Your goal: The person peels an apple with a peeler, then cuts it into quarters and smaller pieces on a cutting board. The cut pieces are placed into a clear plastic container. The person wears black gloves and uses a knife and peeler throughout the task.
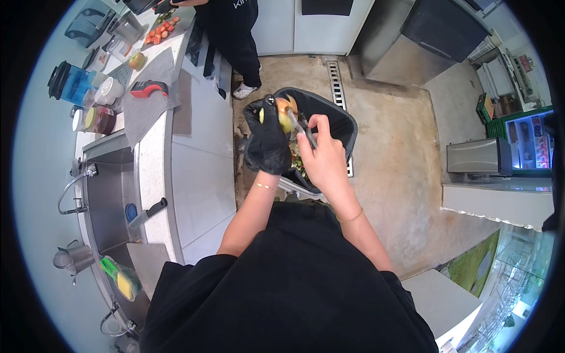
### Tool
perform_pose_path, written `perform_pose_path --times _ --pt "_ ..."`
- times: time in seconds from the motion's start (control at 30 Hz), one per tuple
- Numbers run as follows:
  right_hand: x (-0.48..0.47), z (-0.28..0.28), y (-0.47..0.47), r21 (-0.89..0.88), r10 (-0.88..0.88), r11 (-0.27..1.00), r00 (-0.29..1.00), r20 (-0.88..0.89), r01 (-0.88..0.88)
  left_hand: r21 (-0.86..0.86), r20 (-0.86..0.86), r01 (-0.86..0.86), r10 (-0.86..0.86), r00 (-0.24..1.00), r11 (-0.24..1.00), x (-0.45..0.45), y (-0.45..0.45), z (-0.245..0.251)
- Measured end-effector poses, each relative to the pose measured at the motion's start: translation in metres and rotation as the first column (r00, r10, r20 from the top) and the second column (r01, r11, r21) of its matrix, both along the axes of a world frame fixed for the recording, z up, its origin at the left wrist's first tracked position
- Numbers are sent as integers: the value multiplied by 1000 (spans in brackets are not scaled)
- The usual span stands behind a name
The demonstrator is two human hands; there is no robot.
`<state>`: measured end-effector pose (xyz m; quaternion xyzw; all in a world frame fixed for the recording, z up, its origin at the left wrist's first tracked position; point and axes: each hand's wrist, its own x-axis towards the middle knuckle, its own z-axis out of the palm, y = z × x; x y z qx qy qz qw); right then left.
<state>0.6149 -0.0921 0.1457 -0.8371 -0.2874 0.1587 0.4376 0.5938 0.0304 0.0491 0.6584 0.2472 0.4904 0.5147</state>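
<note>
In my left hand [273, 141], which wears a black glove, is a partly peeled apple [283, 106]. Bare, my right hand [325, 159] grips a metal peeler [308, 134] whose head lies against the fruit. A loose strip of skin seems to stand up at the apple's far side, though blur hides its detail. Below both hands is a bin with a black liner [342, 119]. Food scraps [297, 161] show inside it, partly covered by my hands.
Left, the counter holds a grey cloth [141, 117], a red knife sharpener [148, 89] and another apple [137, 61]. A black-handled knife [152, 211] juts over the sink [106, 185]. A person in black [229, 35] stands ahead near cut red pieces [161, 31]. A floor drain [336, 84] runs behind the bin.
</note>
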Motion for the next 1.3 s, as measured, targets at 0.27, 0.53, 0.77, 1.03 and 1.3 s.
perform_pose_path --times 0.27,0.53,0.77,1.03,1.3 --pt "-9 10 -15 157 -46 986 998 -41 52 -380 276 265 -165 947 886 2 15 10" --pt "37 10 -1 -16 8 1000 999 -32 -9 -366 261 351 -267 928 862 -6 2 36" --pt "2 4 -9 -38 -20 999 994 103 24 -299 151 89 -45 987 950 7 0 12" --pt "-7 9 -24 113 -66 991 998 12 64 -759 543 534 -90 835 372 5 23 9" --pt "28 22 -25 99 -87 991 994 -70 94 -715 593 604 -152 791 353 -1 20 5"
